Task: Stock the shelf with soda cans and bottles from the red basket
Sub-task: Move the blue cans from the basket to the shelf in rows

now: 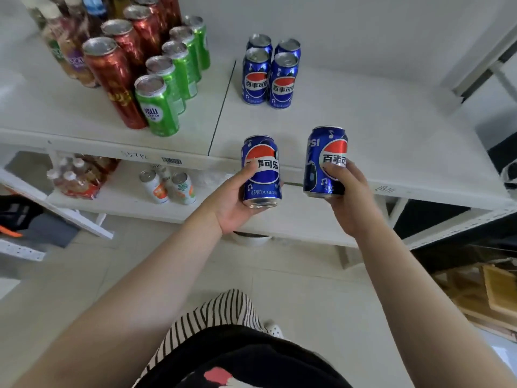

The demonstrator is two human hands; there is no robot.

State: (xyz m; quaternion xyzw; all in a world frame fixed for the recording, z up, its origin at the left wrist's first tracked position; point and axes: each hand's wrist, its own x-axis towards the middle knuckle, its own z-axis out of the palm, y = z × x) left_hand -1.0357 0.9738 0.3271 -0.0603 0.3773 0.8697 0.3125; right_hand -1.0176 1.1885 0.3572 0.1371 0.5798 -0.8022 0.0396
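White shelf (363, 113) bears four blue cans (270, 74); each hand's grip wraps a blue can: left (237, 203), right (348, 197)

Your Pepsi cans (261, 170) are blue with red-white logos; shelf (363, 113) white; nearby beer cans (158, 106) green, tall cans (112, 79) red.

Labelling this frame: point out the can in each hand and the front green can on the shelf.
Left-hand can (262, 161): head view, logo.
Right-hand can (331, 152): head view, logo.
Front green can (156, 110): head view, label.
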